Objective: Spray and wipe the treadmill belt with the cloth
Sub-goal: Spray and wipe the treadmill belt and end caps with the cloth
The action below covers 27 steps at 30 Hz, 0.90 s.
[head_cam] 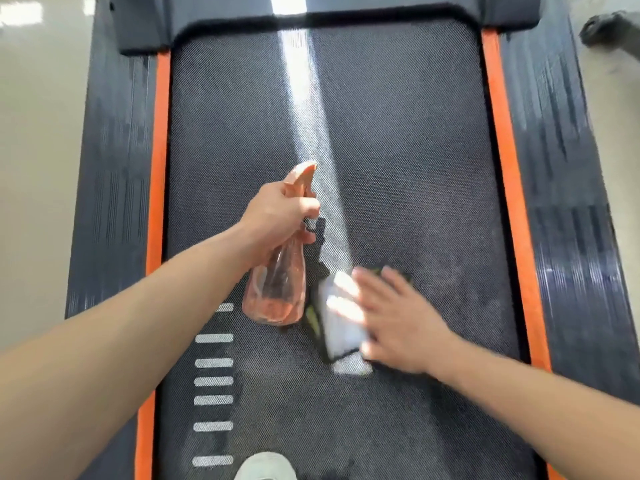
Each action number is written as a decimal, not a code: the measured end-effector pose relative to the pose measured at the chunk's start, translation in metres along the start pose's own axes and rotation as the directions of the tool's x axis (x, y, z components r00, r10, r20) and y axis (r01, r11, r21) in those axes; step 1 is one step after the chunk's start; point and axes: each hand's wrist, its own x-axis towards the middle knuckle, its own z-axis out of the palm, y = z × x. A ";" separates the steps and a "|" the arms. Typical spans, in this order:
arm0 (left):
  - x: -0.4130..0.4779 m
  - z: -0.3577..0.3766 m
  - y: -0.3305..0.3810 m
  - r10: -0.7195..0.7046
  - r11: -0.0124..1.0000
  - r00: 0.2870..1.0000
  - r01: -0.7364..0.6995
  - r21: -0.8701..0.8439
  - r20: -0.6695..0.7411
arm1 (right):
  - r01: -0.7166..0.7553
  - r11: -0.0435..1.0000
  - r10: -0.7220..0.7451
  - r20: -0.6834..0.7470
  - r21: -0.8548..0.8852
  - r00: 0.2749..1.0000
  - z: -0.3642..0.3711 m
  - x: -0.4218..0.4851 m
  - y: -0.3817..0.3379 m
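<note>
The dark textured treadmill belt (398, 150) fills the middle of the head view, crossed by a bright strip of sunlight. My left hand (277, 216) grips the neck of an orange translucent spray bottle (277, 292), nozzle pointing away from me, held just above the belt. To its right a folded cloth (337, 320), white with dark and green edges, lies flat on the belt. My right hand (401, 320) presses on it with straight fingers and looks motion-blurred.
Orange strips (157, 168) and dark ribbed side rails (561, 209) border the belt on both sides. The black motor cover (346, 8) closes the far end. White dash marks (213, 381) run along the belt's left. A light shoe (265, 467) shows at the bottom edge.
</note>
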 end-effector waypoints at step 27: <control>-0.072 -0.061 -0.060 -0.070 0.995 0.994 0.065 -0.072 -0.079 | -0.664 0.710 0.695 -0.080 0.233 0.715 -0.049 0.141 0.093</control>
